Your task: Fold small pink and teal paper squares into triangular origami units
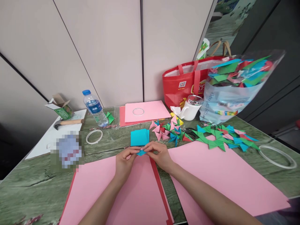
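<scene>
A small piece of folded blue paper (141,152) is pinched between my two hands, over the top edge of a pink paper stack (131,193). My left hand (125,160) is closed on its left end, thumb and fingers pressed together. On the right end, my right hand (160,156) is closed in the same kind of pinch. Just beyond my fingertips lies a stack of blue paper squares (140,137). Several folded paper pieces (167,129) in pink, green, blue and red are heaped to the right of it.
Green, blue and pink folded pieces (217,137) lie on the right by a large pink sheet (217,178). Behind stand a white mug (191,109), a red bag (178,84) and a plastic bag of folded paper (229,100). At left are a water bottle (95,107), tape roll (94,137) and hammer (70,122).
</scene>
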The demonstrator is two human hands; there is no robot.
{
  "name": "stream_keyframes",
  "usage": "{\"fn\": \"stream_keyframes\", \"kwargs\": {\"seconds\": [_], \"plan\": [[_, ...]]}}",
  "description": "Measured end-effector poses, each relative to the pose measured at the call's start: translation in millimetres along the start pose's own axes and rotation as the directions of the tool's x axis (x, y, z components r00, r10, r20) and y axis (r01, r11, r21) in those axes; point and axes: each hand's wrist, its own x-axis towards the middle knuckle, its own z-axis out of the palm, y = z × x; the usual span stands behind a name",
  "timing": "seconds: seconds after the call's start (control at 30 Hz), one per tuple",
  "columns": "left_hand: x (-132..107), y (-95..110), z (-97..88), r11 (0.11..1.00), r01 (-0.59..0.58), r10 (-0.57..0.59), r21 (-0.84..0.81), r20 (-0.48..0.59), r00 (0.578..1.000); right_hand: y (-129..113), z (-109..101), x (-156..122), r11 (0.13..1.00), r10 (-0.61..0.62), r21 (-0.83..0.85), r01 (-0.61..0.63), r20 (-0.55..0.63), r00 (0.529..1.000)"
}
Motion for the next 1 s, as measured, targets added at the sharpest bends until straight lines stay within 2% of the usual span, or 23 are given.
{"fn": "stream_keyframes", "kwargs": {"seconds": [0.13,0.3,0.43,0.5,0.57,0.67,0.83,1.0], "plan": [[-1.2,0.4,-0.6,0.994,-0.097,0.097,0.057,0.003,0.995,2.7,0.0,-1.2,0.999,-0.029,0.023,0.03,-0.039,0.999],[-2.3,0.3,-0.8,0.99,-0.112,0.113,0.082,-0.009,0.994,1.0,-0.8,-2.7,0.999,0.048,0.001,-0.048,-0.044,0.998],[-1.8,0.6,-1.4,0.996,-0.011,0.016,0.086,-0.058,0.998,1.7,-2.1,-2.9,0.998,0.045,-0.04,-0.046,-0.017,0.999],[-1.0,2.2,-1.5,0.999,0.036,-0.035,0.037,-0.031,0.999,3.3,-3.3,-2.7,0.999,0.04,-0.032,-0.041,-0.03,0.999],[0.2,4.2,-1.7,0.995,0.092,-0.09,-0.039,0.04,0.995,4.7,-4.9,-1.8,0.999,0.037,-0.023,-0.039,-0.056,0.998],[2.6,6.8,-2.0,0.967,0.216,-0.195,-0.135,0.154,0.969,4.9,-7.4,0.7,0.998,0.062,-0.022,-0.064,-0.081,0.995],[4.1,7.7,-0.5,0.921,0.371,-0.348,-0.117,0.18,0.92,4.8,-6.4,3.5,0.998,0.061,-0.001,-0.061,-0.032,0.998],[2.1,5.8,2.8,0.846,0.48,-0.426,-0.231,0.248,0.87,2.8,-0.6,1.7,0.989,0.143,0.034,-0.145,0.053,0.988]]}}
